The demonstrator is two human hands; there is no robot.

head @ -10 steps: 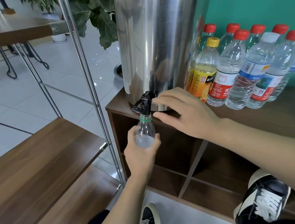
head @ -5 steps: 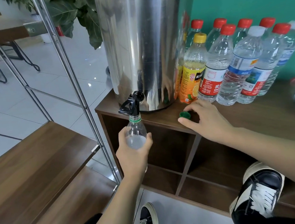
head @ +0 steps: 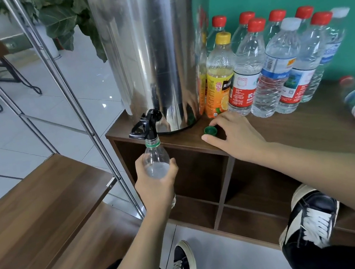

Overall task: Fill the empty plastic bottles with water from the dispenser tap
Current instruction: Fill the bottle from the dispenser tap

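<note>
1. Holding the clear bottle point(head: 155, 159) upright, the left hand point(head: 155, 187) wraps its grip round the lower body, so that the open, green-ringed neck sits directly under the black tap point(head: 146, 125) of the steel dispenser point(head: 151, 55); the mouth is touching or just below the spout.
2. Water shows inside the bottle near the fingers; whether any is flowing cannot be told.
3. The right hand point(head: 235, 137) rests on the tabletop point(head: 294, 124), fingers curved about the green cap point(head: 210, 130), which lies open side up just beside the dispenser base; the grip appears to be closing on the cap without yet pinching it, probably to reseal the bottle.
4. Capped bottles point(head: 275, 66) stand in a cluster against the wall, right of the dispenser and well apart from both hands; one more lies on its side at the far right.
</note>
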